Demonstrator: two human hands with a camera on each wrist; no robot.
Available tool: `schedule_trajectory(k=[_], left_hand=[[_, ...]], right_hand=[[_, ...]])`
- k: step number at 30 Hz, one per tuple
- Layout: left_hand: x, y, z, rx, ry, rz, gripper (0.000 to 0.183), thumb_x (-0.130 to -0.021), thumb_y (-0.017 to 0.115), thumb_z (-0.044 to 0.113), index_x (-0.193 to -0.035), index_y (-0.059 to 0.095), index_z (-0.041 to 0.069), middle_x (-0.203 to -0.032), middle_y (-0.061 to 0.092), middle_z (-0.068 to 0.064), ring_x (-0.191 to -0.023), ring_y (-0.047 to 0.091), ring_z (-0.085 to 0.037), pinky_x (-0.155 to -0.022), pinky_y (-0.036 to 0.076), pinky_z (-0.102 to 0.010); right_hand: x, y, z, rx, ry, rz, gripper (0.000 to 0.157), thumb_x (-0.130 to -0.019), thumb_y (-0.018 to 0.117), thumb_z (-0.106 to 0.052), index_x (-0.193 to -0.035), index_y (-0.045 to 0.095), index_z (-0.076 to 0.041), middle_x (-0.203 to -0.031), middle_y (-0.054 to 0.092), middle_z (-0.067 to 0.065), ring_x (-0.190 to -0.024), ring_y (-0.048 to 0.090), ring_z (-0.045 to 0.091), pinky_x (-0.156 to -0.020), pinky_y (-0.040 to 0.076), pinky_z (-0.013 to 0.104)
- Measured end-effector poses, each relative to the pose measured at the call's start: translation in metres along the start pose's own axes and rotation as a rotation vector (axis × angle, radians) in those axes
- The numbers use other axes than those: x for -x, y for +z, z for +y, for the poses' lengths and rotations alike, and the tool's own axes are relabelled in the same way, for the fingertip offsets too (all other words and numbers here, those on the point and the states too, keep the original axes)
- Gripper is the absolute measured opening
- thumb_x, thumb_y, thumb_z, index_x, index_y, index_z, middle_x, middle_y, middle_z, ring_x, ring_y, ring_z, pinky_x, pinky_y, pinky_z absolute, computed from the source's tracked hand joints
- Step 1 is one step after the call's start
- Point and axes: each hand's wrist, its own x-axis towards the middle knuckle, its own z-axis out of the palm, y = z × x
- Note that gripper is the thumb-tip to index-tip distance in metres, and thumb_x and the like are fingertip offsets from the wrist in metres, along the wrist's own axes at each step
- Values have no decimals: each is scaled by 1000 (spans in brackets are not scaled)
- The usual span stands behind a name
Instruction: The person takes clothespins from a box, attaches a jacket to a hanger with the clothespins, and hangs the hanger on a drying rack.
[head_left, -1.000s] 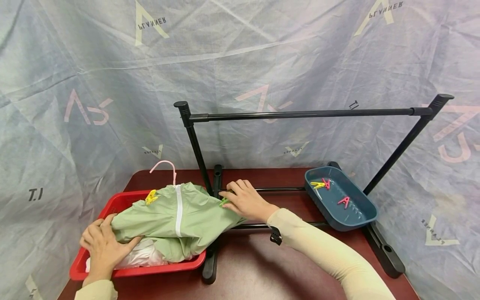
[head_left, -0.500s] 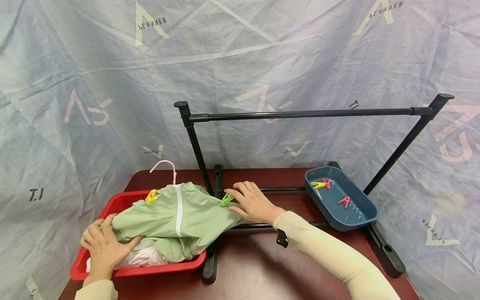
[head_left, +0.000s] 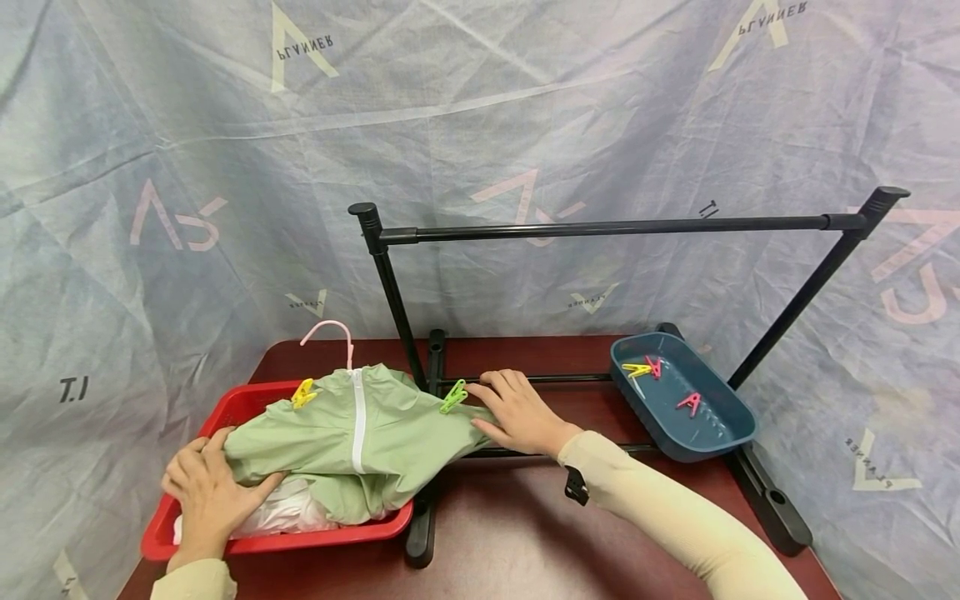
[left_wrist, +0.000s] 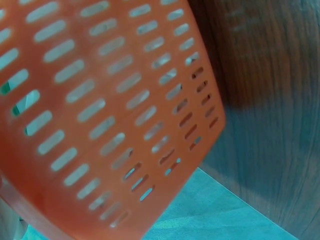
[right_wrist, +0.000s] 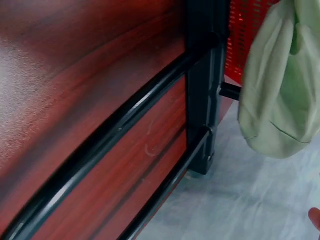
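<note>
A light green zip-up jacket [head_left: 401,429] on a pink hanger [head_left: 349,350] lies across the red basket [head_left: 251,546]. A yellow clothespin [head_left: 303,393] sits on its left shoulder, a green clothespin [head_left: 453,397] on the right one. My left hand [head_left: 206,492] rests at the jacket's left end over the basket, thumb spread away from the fingers. Beside the green clothespin is my right hand [head_left: 521,414], its fingers loosely bent at the sleeve end and holding nothing. In the right wrist view the sleeve [right_wrist: 277,100] hangs down, with one fingertip [right_wrist: 314,218] at the edge.
A black rack with a crossbar [head_left: 600,227] stands on the dark red table [head_left: 510,517], its left post [head_left: 395,304] right behind the jacket. The blue bin [head_left: 651,421] at right holds several pink and yellow clothespins. White cloth [head_left: 288,510] shows under the jacket.
My right hand has let go of the green clothespin and drawn back to the right, leaving it on the jacket's shoulder. The left hand has stayed in place.
</note>
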Motion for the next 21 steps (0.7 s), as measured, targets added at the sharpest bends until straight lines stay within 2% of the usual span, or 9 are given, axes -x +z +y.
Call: schedule_trajectory(k=[4,7,17,21], left_hand=[[1,0,-1,-5,4,6,115,-66,43,95,-133,35,1,-111,28,-35,-99,21,-55,-78,14,-65],[1,1,-2,-6,9,10,115,-66,43,95,-133,35,1,-111,28,-35,-99,21,-55,-78,14,-65],[1,0,0,-4,-3,-1,115,-67,42,95,-132,35,1,-111,27,-34,-99,20,-55,-77,14,-65],[1,1,0,-4,1,5,115,-67,42,95,-132,36,0,-111,27,-34,-99,21,-55,-77,14,-65]], right_hand=[[6,3,0,-1,5,20,48,-100,52,-40,-134,53,-6,-121,53,15,-107,50,30,-94,40,48],[10,6,-1,-8,13,23,50,-98,55,-40,-135,52,-6,-121,53,15,-107,49,30,-92,40,47],[20,13,-8,-36,63,-29,53,-101,48,-44,-137,50,-6,-123,52,14,-109,49,31,-95,39,48],[23,15,-12,-52,67,-45,56,-98,52,-42,-140,47,-4,-123,51,14,-111,49,31,-96,39,49]])
